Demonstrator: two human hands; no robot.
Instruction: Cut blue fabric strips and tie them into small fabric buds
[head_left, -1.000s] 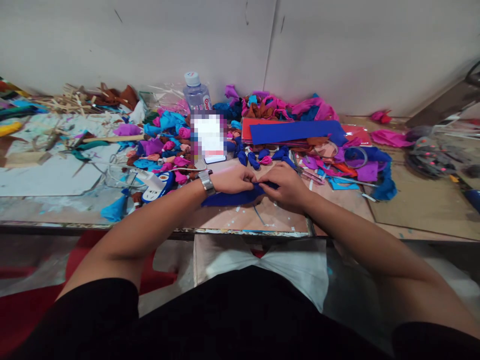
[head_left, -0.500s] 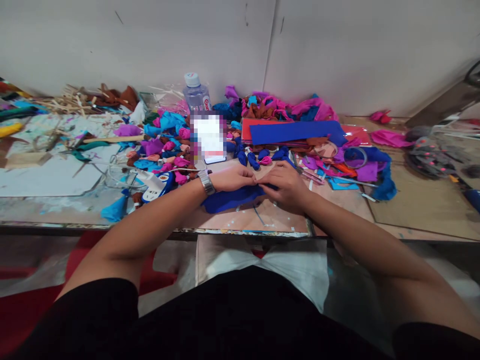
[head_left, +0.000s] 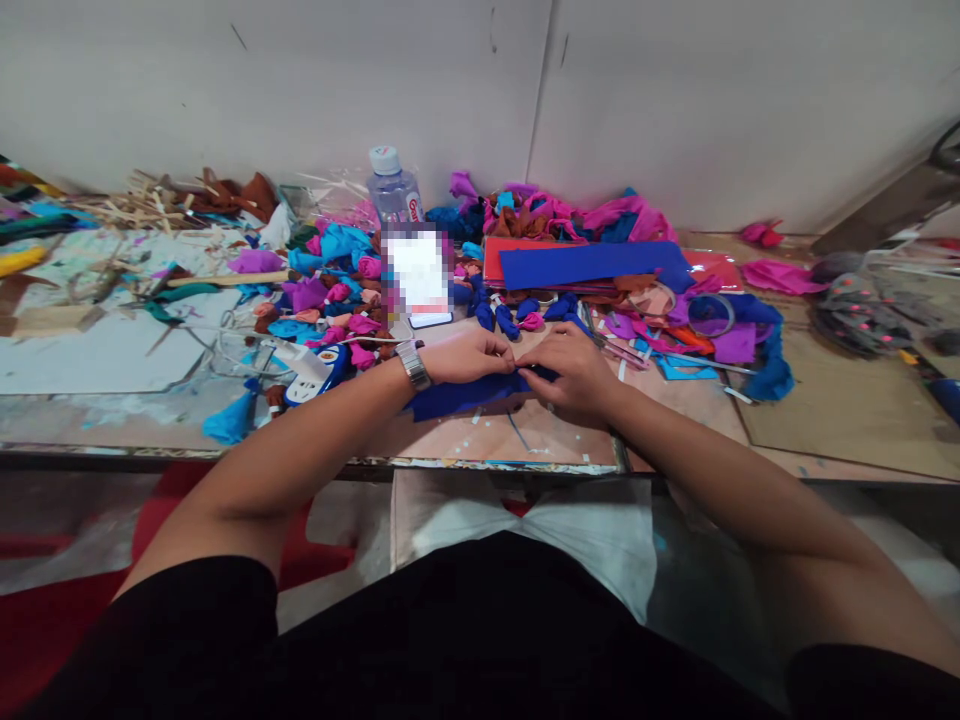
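Observation:
A strip of dark blue cloth or crepe paper point(head_left: 461, 397) lies on the table beneath my hands; which material it is I cannot tell. My left hand point(head_left: 472, 355), with a metal watch point(head_left: 413, 366) at the wrist, pinches the strip's upper edge between thumb and fingers. Facing it, my right hand point(head_left: 566, 368) has its fingers closed on the same blue strip, the fingertips almost meeting the left ones. Part of the strip is hidden under both hands. Just beyond them sit several small tied blue bundles point(head_left: 507, 322) and a pink bundle point(head_left: 531, 321).
A phone point(head_left: 431, 319) leans before a plastic bottle point(head_left: 394, 190). On the left stands a power strip point(head_left: 311, 375) with a plugged-in charger. Flat blue sheets point(head_left: 592, 265) lie behind my right hand, near a tape ring point(head_left: 710, 314) and colourful scraps. Wooden sticks point(head_left: 142, 205) are piled back left.
The blue strip's near edge has drawn up slightly toward my fingers. Both hands stay in nearly the same place, with small shifts of the fingertips.

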